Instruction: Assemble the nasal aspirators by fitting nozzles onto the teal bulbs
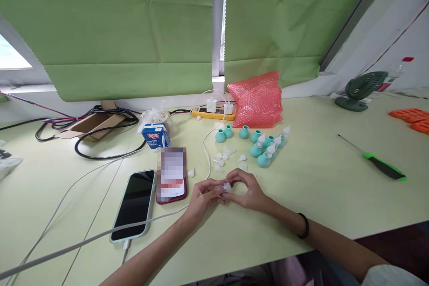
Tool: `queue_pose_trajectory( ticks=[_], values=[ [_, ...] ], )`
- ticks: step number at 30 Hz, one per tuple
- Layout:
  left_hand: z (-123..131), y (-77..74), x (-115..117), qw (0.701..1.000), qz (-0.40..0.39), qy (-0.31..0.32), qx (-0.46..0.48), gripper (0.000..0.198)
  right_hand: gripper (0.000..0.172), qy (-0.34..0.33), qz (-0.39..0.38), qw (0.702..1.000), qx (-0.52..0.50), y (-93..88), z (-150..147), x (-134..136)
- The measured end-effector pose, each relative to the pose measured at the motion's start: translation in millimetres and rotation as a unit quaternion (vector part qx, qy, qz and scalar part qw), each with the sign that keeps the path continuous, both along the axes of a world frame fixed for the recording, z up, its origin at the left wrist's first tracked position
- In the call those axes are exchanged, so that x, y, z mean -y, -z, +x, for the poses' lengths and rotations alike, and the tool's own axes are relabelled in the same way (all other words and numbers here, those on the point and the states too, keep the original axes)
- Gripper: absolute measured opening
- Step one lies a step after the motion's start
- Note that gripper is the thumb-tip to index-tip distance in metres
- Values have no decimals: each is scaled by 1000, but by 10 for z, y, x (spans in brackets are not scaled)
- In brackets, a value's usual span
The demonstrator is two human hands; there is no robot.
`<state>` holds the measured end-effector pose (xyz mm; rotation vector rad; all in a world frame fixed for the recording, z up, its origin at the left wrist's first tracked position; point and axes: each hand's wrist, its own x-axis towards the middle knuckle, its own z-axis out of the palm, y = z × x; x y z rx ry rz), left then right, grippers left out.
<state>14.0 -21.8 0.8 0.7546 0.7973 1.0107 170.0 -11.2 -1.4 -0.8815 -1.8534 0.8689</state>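
Near the table's front edge, my left hand (203, 195) is closed on a small clear plastic piece (221, 189). My right hand (247, 191) pinches the whitish end (227, 187) of that piece, its thumb and forefinger forming a ring. Just beyond the hands lie several small white and clear parts (225, 157). Behind them to the right stand several round teal bulbs with open necks (263, 160), some with white pointed tips (271, 150) on or against them.
Two phones (133, 205) lie left of my hands, one with a cable. Farther back are a blue drink carton (156, 136), a yellow power strip (201, 114) and a red bubble-wrap bag (258, 105). To the right are a screwdriver (385, 167) and a green fan (365, 86).
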Motion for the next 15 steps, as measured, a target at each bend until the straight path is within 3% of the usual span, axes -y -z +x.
queue_pose_trajectory(
  ticks=[4, 7, 9, 12, 15],
  values=[
    [-5, 11, -7, 1000, 9, -25, -6, 23, 40, 6, 102, 992, 76, -192, 97, -140],
    [-5, 23, -12, 999, 13, -32, -18, 27, 48, 94, 149, 972, 152, -363, 89, -457],
    [-2, 33, -14, 999, 14, -28, -23, 29, 54, 162, 163, 944, 236, -446, 10, -731],
    [-4, 49, -23, 1000, 8, -10, -11, 27, 59, 237, 89, 885, 391, -470, -164, -1103],
    [-18, 61, -35, 1000, 6, 10, 6, 22, 49, 246, 48, 872, 421, -374, -283, -1324]
  ],
)
